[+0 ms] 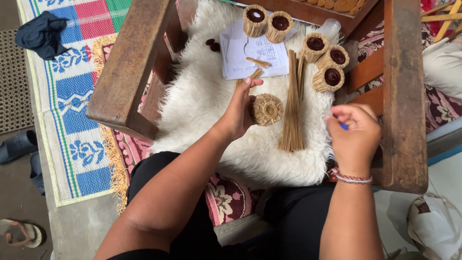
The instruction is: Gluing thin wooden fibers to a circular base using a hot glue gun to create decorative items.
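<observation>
My left hand point(240, 110) grips a small round woven straw piece point(268, 110), its coiled flat face turned up toward me, above a white fluffy fleece point(211, 101). My right hand point(355, 134) is closed around a small blue object point(344, 126) near the fleece's right edge. A bundle of long thin straw sticks point(292, 108) lies on the fleece between both hands. Several finished little woven cups with dark brown centres stand beyond: two point(266, 21) at the top, three point(327, 60) at the right.
White papers point(240, 53) with a few loose sticks lie on the fleece. Wooden chair arms frame the seat at the left point(132, 58) and the right point(403, 91). A patterned mat point(77, 96), a dark cloth point(42, 32) and sandals point(19, 144) are on the floor at left.
</observation>
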